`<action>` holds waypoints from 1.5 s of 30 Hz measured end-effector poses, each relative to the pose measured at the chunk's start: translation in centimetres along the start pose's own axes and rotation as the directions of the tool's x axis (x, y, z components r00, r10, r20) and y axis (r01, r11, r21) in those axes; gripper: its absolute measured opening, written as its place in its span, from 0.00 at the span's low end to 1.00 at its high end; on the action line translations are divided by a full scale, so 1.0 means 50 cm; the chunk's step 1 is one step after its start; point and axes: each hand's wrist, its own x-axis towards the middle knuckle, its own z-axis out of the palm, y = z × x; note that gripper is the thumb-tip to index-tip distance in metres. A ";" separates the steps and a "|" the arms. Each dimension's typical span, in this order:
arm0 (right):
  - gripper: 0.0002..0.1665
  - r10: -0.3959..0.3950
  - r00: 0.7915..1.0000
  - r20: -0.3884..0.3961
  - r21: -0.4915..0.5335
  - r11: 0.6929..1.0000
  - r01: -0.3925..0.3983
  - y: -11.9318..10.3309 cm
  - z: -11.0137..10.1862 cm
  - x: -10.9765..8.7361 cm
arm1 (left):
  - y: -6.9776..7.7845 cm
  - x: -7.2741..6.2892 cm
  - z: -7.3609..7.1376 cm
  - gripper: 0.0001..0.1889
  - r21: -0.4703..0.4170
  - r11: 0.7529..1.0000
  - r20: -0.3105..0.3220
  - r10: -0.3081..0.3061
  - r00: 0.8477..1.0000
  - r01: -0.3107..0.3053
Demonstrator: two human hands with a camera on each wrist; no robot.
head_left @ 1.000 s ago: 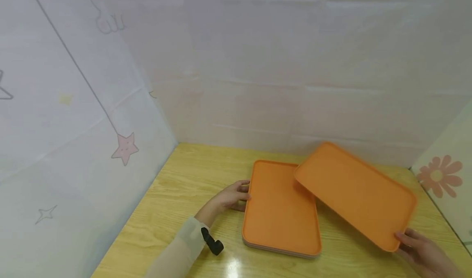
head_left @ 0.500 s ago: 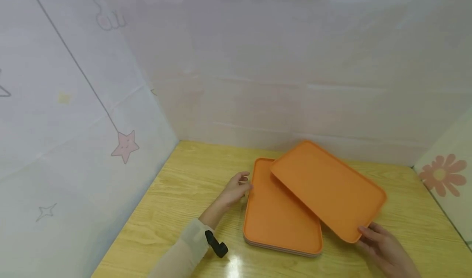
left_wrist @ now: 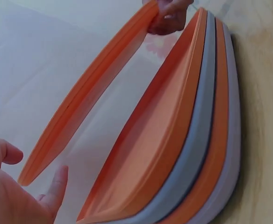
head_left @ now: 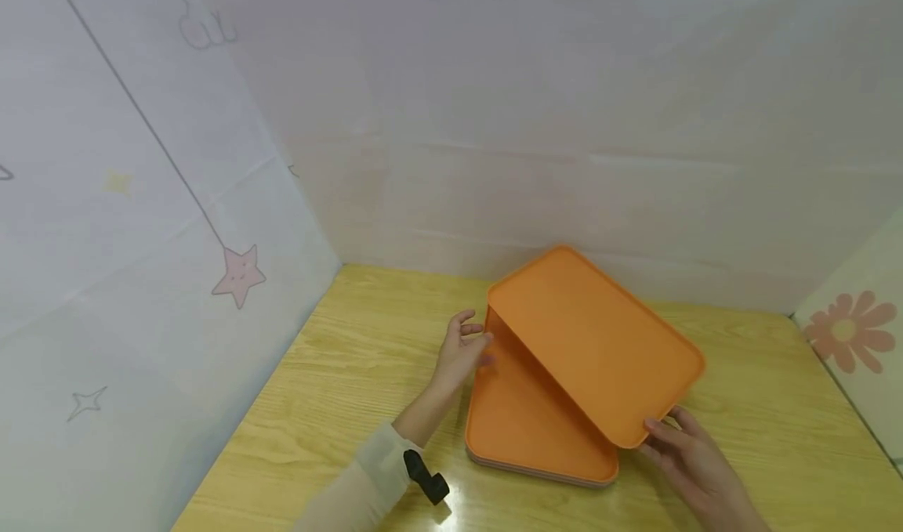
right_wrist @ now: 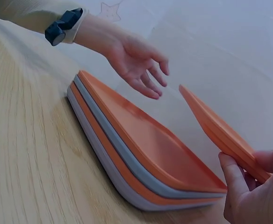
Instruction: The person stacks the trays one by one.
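Observation:
My right hand (head_left: pixel 694 457) pinches the near right corner of an orange tray (head_left: pixel 600 344), thumb on top and fingers beneath. That tray hangs at an angle over a stack of trays (head_left: pixel 539 430), apart from it in both wrist views. Orange and grey layers alternate in the stack (left_wrist: pixel 211 121), with an orange one on top. At the stack's far left side, my left hand (head_left: pixel 458 356) is raised with its fingers spread. In the left wrist view, the held tray's far corner reaches between the thumb and fingers, which do not close on it.
A wood-grain table (head_left: pixel 339 375) carries the stack. Pale printed cloth walls (head_left: pixel 451 124) enclose its back and sides, with a pink star (head_left: pixel 240 276) on the left and a flower (head_left: pixel 846 332) on the right. A black device (head_left: pixel 426 477) is strapped to the left wrist.
My right hand has carried the orange tray leftward, so it now covers much of the stack's far part. The left hand has risen from the stack's side, moving slightly farther back.

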 end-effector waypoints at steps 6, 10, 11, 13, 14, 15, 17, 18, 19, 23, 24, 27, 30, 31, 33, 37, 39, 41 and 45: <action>0.14 -0.052 0.996 -0.067 -0.071 0.996 0.048 0.018 0.037 0.014 | -0.011 -0.008 0.024 0.32 -0.141 0.990 -0.027 -0.022 0.999 0.018; 0.13 -0.087 0.990 -0.107 -0.109 0.991 0.076 0.033 0.059 0.023 | -0.018 -0.012 0.034 0.35 -0.211 0.977 -0.031 -0.042 0.999 0.035; 0.13 -0.096 0.989 -0.116 -0.112 0.990 0.083 0.037 0.064 0.025 | -0.020 -0.014 0.036 0.36 -0.228 0.973 -0.032 -0.049 0.998 0.040; 0.14 -0.105 0.986 -0.128 -0.121 0.989 0.090 0.042 0.073 0.029 | -0.024 -0.014 0.039 0.37 -0.252 0.967 -0.027 -0.052 0.998 0.043; 0.14 -0.108 0.985 -0.135 -0.123 0.988 0.092 0.045 0.077 0.031 | -0.024 -0.015 0.041 0.38 -0.262 0.964 -0.029 -0.058 0.998 0.048; 0.14 -0.109 0.983 -0.146 -0.119 0.989 0.092 0.047 0.081 0.033 | -0.025 -0.014 0.042 0.38 -0.271 0.961 -0.029 -0.061 0.998 0.051; 0.15 -0.105 0.981 -0.163 -0.119 0.989 0.086 0.051 0.090 0.036 | -0.026 -0.013 0.044 0.38 -0.282 0.958 -0.023 -0.065 0.998 0.056; 0.15 -0.102 0.980 -0.170 -0.119 0.990 0.082 0.053 0.093 0.038 | -0.027 -0.012 0.045 0.38 -0.282 0.958 -0.020 -0.066 0.998 0.058; 0.15 -0.099 0.979 -0.180 -0.117 0.990 0.079 0.055 0.097 0.040 | -0.027 -0.011 0.045 0.38 -0.282 0.957 -0.015 -0.070 0.997 0.063; 0.16 -0.094 0.974 -0.208 -0.124 0.990 0.069 0.063 0.110 0.043 | -0.028 -0.011 0.047 0.39 -0.265 0.961 0.009 -0.077 0.997 0.077; 0.16 -0.096 0.972 -0.212 -0.124 0.990 0.071 0.065 0.113 0.044 | -0.028 -0.013 0.047 0.40 -0.262 0.962 0.013 -0.079 0.997 0.080; 0.16 -0.109 0.970 -0.218 -0.119 0.989 0.085 0.069 0.124 0.046 | -0.026 -0.017 0.048 0.42 -0.252 0.964 0.021 -0.078 0.997 0.081; 0.16 -0.133 0.968 -0.213 -0.110 0.988 0.111 0.073 0.134 0.048 | -0.026 -0.016 0.047 0.44 -0.252 0.964 0.021 -0.079 0.997 0.082; 0.17 -0.140 0.968 -0.209 -0.109 0.987 0.119 0.074 0.137 0.048 | -0.026 -0.014 0.046 0.44 -0.252 0.964 0.021 -0.078 0.997 0.081; 0.17 -0.150 0.967 -0.204 -0.112 0.985 0.129 0.078 0.144 0.049 | -0.027 -0.010 0.043 0.45 -0.258 0.962 0.020 -0.083 0.996 0.085; 0.19 -0.146 0.967 -0.208 -0.155 0.981 0.115 0.082 0.154 0.048 | -0.025 -0.004 0.036 0.45 -0.264 0.960 0.012 -0.096 0.995 0.096; 0.20 -0.132 0.965 -0.225 -0.191 0.977 0.089 0.082 0.158 0.047 | -0.022 -0.002 0.031 0.45 -0.263 0.959 0.013 -0.101 0.995 0.101; 0.21 -0.112 0.964 -0.242 -0.225 0.973 0.057 0.080 0.162 0.046 | -0.018 0.001 0.024 0.45 -0.261 0.960 0.013 -0.104 0.994 0.104; 0.21 -0.068 0.966 -0.251 -0.251 0.968 0.003 0.072 0.159 0.044 | -0.011 0.008 0.009 0.44 -0.249 0.964 0.023 -0.095 0.995 0.097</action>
